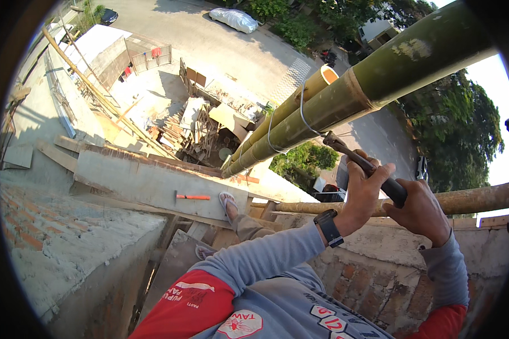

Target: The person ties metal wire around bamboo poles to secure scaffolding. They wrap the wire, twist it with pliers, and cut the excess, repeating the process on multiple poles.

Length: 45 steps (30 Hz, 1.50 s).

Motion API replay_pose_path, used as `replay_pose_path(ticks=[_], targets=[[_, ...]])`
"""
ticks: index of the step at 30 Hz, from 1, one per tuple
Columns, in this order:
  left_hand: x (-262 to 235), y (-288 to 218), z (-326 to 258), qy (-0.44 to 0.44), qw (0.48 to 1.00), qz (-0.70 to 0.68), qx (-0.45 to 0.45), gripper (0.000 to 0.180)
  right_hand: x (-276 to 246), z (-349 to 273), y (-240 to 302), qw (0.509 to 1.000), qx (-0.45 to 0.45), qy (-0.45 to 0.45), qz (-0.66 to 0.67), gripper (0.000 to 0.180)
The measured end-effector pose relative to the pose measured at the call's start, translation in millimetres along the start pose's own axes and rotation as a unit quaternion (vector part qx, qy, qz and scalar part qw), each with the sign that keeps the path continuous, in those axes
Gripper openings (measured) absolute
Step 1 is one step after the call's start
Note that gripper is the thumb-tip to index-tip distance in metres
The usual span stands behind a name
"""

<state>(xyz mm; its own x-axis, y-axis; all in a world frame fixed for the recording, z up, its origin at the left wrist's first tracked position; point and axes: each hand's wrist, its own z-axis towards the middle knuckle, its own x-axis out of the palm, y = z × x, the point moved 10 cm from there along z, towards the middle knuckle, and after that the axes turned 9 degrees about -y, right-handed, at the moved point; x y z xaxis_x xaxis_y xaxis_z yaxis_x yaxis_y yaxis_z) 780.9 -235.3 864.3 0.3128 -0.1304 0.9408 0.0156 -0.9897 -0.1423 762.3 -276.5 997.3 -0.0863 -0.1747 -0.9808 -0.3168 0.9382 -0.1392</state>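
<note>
My left hand (pixel 361 195), with a black watch (pixel 328 228) on its wrist, is closed around the handles of a pair of pincers (pixel 353 155). Behind it, my right hand (pixel 421 210) grips the dark handle end; some of its fingers are hidden. The jaws meet a metal wire loop (pixel 302 110) at the underside of a thick green bamboo pole (pixel 333 110). A second, yellowish bamboo pole (pixel 314 85) lies alongside, its cut end showing. More wire loops bind the two poles lower down.
My sandaled foot (pixel 229 204) rests on a high plank (pixel 130 175) near an orange-handled hammer (pixel 193 196). A horizontal bamboo pole (pixel 475 200) runs along a brick wall (pixel 367 288) at right. Far below are a wood pile (pixel 175 130) and a covered car (pixel 233 20).
</note>
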Motion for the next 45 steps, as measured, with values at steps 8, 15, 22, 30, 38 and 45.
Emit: replay_pose_path(ticks=[8, 15, 22, 30, 38, 45], targets=[[19.7, 8.4, -1.6, 0.037, 0.997, 0.060, -0.015, 0.046, -30.0, 38.7, 1.8, 0.974, 0.037, 0.224, -0.001, 0.021], [-39.0, 4.8, -1.8, 0.136, 0.974, 0.087, -0.160, 0.044, 116.5, -14.7, -23.7, 0.857, 0.089, 0.229, 0.453, 0.028], [-64.8, 5.5, -14.2, 0.235, 0.929, -0.032, -0.285, 0.030, 213.1, -64.2, 89.0, 0.388, 0.106, 0.414, 0.816, 0.027], [-80.9, -6.3, 14.4, -0.074, 0.988, 0.133, 0.012, 0.024, 127.7, -42.3, 27.6, 0.938, 0.148, -0.135, 0.282, 0.044], [-63.9, -11.1, 3.2, 0.168, 0.960, 0.060, -0.217, 0.036, 221.7, -36.3, 52.8, 0.580, 0.112, 0.358, 0.723, 0.019], [-67.8, 1.0, 4.9, 0.051, 0.976, 0.105, -0.186, 0.034, 203.1, -38.7, 39.3, 0.760, 0.193, 0.252, 0.567, 0.035]])
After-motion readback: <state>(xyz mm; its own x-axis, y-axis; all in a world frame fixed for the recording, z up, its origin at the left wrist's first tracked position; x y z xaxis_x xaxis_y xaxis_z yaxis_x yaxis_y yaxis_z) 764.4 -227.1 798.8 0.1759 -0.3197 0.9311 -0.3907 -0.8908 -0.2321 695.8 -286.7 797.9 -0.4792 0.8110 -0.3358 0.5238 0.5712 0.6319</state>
